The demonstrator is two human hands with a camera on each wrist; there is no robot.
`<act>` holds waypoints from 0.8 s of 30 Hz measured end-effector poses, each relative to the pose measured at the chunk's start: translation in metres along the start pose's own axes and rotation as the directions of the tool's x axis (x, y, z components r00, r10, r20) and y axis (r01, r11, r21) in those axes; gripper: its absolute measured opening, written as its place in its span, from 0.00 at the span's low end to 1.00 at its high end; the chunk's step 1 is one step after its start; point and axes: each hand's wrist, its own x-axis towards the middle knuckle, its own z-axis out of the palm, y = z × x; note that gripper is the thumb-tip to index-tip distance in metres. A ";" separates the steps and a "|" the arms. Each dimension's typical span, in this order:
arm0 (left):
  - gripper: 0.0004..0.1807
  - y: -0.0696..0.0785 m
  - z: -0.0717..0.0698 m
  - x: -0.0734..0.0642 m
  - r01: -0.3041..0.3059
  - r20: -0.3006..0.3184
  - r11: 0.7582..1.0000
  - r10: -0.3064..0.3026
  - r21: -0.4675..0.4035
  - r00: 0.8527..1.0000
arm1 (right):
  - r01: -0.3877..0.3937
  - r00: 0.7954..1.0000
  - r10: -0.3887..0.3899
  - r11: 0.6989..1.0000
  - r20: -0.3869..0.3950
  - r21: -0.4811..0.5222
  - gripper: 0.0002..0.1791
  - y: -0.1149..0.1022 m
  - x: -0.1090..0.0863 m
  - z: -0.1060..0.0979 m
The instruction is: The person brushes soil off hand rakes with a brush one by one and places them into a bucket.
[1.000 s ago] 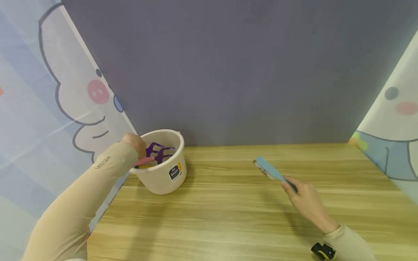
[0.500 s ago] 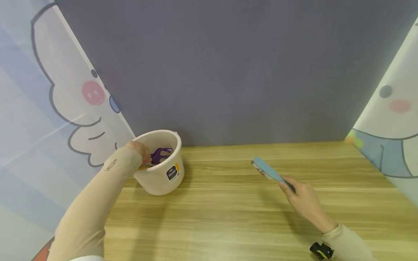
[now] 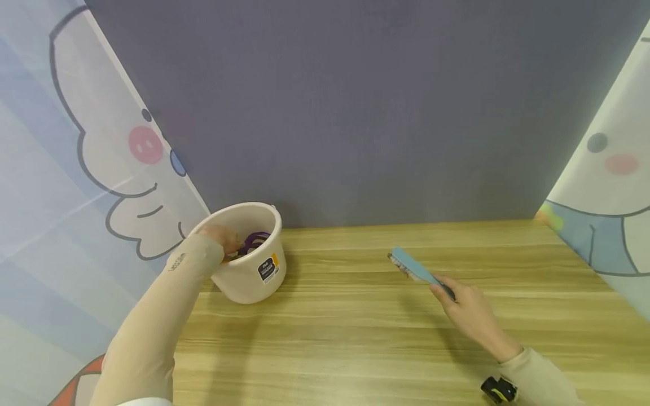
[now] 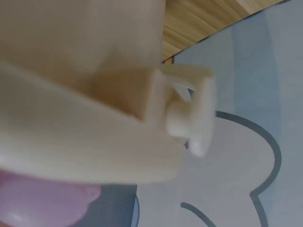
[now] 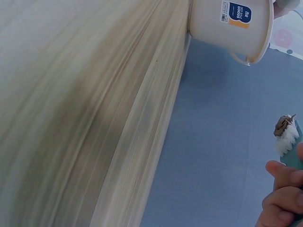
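Note:
My left hand [image 3: 220, 237] reaches over the left rim into a cream bucket [image 3: 251, 280]; its fingers are hidden inside. Just right of that hand, the tines of a purple hand fork [image 3: 254, 241] show in the bucket. The left wrist view has the blurred bucket rim [image 4: 85, 132] up close, with a rounded pinkish shape [image 4: 45, 203] beyond it that I cannot make out. My right hand [image 3: 472, 316] grips the dark handle end of a light-blue brush [image 3: 413, 265] above the table. White bristles [image 5: 287, 141] face down-left, and a brown clump [image 5: 283, 125] clings to their tip.
The bucket stands at the back left of a wood-grain table [image 3: 345, 332], close to a grey back wall [image 3: 355, 113]. Cartoon-printed curtains [image 3: 112, 158] hang on the left and right. A black wrist device [image 3: 499, 390] is at my right sleeve.
My left hand has gone lower and slightly right into the bucket; the pink handle seen beside it is now out of sight, and less of the purple forks shows. The right hand hardly moves.

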 end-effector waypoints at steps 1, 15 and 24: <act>0.20 0.000 0.000 0.001 -0.006 -0.004 1.000 0.006 0.015 1.000 | 0.003 1.000 -0.003 1.000 0.002 0.000 0.21 0.000 0.000 0.000; 0.11 0.009 -0.018 -0.006 0.011 -0.174 0.995 -0.029 -0.100 0.984 | -0.039 0.996 0.039 0.999 0.078 -0.007 0.23 0.002 0.003 -0.002; 0.18 0.051 -0.050 -0.054 -0.008 -0.405 1.000 0.017 0.025 0.914 | 0.008 0.995 -0.003 0.999 0.096 -0.053 0.21 0.008 0.011 -0.009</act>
